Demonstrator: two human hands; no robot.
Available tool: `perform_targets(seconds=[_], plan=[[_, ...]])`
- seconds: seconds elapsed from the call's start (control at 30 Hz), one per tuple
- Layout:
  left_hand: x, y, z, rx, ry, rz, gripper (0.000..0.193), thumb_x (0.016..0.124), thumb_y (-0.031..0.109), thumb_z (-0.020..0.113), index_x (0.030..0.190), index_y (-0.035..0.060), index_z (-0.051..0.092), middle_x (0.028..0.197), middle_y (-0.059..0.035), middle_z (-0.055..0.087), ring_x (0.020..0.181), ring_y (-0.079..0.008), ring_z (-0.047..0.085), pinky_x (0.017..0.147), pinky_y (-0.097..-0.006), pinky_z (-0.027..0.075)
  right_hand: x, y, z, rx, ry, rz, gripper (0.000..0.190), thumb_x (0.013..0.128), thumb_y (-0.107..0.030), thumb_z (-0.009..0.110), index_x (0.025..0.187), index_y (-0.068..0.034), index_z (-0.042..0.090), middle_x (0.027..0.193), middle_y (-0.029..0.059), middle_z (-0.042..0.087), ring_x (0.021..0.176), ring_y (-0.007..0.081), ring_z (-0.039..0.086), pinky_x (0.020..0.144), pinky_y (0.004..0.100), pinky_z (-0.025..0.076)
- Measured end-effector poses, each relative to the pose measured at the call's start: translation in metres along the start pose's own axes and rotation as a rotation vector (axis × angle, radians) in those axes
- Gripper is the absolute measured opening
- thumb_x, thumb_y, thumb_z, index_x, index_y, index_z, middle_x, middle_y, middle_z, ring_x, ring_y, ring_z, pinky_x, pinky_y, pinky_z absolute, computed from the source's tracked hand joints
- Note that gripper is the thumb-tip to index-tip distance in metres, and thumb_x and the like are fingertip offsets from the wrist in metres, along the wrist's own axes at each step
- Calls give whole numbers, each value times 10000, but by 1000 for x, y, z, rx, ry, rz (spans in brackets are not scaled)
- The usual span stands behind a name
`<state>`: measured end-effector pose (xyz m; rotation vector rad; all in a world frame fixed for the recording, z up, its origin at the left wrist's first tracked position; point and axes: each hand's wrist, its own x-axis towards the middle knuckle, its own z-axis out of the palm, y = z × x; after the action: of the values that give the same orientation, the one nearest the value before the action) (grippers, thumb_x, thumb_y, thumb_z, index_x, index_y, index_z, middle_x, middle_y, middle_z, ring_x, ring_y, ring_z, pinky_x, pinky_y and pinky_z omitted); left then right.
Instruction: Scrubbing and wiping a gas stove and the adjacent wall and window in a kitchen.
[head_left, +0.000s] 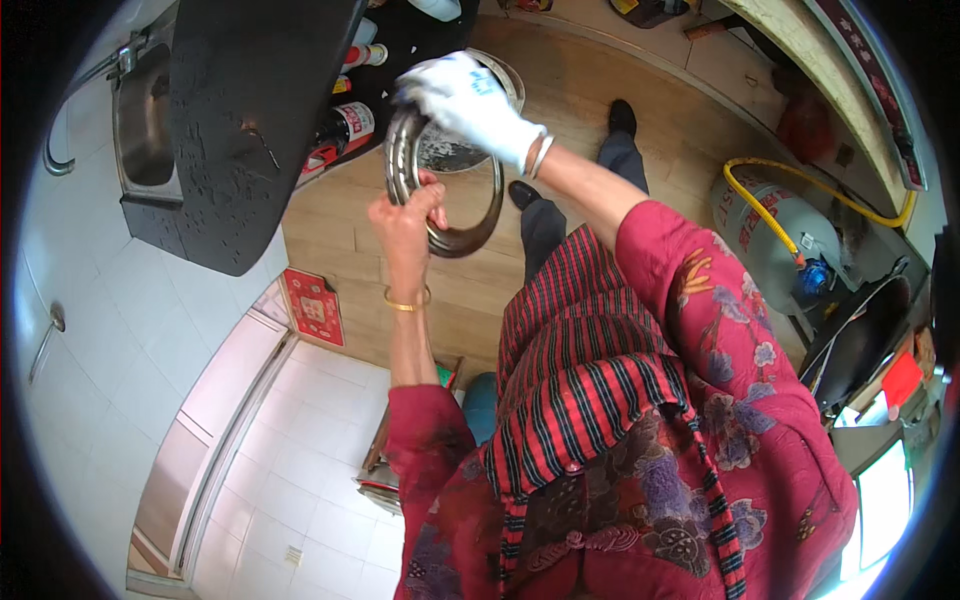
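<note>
A shiny, dark bronze-coloured ring (469, 244), probably metal, is held in front of me, tilted, with the floor showing through its middle. My bare left hand (415, 206) is wrapped around its lower left side. On my right hand (463, 97) is a white glove with blue marks; blurred by motion, its fingers curl over the ring's upper left part. That glove hides the ring's top. Beneath the hands, partly covered, is a round pale-rimmed container (517, 84) with a dark, whitish-speckled inside.
At left stand a wet black countertop (225, 142) and a steel sink (148, 124). Below the counter sit several bottles, one dark with a red label (352, 124). At right lies a grey gas cylinder (772, 232) with a yellow hose (757, 206), near a black wok (855, 330).
</note>
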<state>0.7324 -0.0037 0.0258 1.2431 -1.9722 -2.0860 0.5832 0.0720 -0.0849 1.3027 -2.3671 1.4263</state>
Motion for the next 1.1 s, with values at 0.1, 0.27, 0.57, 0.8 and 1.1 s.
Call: perform_targets(seconds=[0.1,0.27,0.57,0.8,1.1], plan=[[-2,0,-3,-64,-3,-29,127,743,-20,658,857,-64,624,595,-50,529,462,-117,477,439,-256,404,-10,13,4,154,-64,376,253,881,-251,543,1022,-96,684,1041,84,656,943,320,552,869,403,439],[5,-9,-9,-152,21,-89,108,754,-19,632,854,-56,619,600,-53,528,469,-117,468,440,-253,392,-8,-23,-1,-42,-5,-202,251,809,-189,593,1026,-97,682,1139,81,626,1035,289,568,872,375,465],[-16,8,-15,-229,67,-94,138,762,-5,629,886,-64,612,601,-45,506,486,-120,469,452,-264,392,-35,9,-18,364,-117,596,267,880,-183,483,1030,-40,652,957,185,650,912,340,593,800,394,451],[8,-17,-11,-370,134,-22,124,758,-1,620,870,-54,609,577,-38,487,471,-122,457,421,-256,379,-61,9,-14,382,-152,840,282,894,-248,538,1013,-21,656,799,168,638,741,275,606,692,375,469],[49,-32,-13,-611,432,97,92,824,54,620,844,-32,595,547,-23,432,460,-112,390,433,-269,330,-105,-24,14,1024,149,1104,235,902,-217,590,930,-3,683,691,35,613,599,98,542,540,266,443]])
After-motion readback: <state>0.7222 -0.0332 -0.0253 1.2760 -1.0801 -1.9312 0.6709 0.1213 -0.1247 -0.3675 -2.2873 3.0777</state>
